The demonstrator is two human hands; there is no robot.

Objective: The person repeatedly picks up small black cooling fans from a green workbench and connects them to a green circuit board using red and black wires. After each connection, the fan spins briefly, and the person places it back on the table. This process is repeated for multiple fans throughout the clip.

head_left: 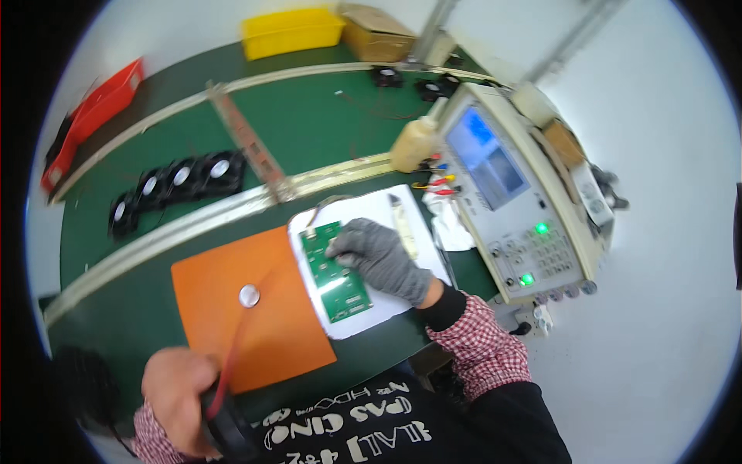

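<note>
My right hand (379, 259), in a grey knit glove, is over a green circuit board (345, 290). Its fingers are curled together at the board's upper right part; what they pinch, if anything, is hidden. The board lies on a white sheet (371, 313), with a wire at its top end. At the lower left my bare left hand (178, 394) is smeared by motion. It seems closed around a black object (228, 425) whose kind I cannot make out, beside a blurred red wire (232, 352). A silver disc (249, 295) shows over an orange mat (263, 332).
Several black fans (182, 178) stand in a row behind the mat. On the right is a test instrument (502, 185) with a lit screen, a plastic bottle (414, 143) next to it. A red bin (100, 108), a yellow bin (294, 32) and a cardboard box (376, 32) line the back.
</note>
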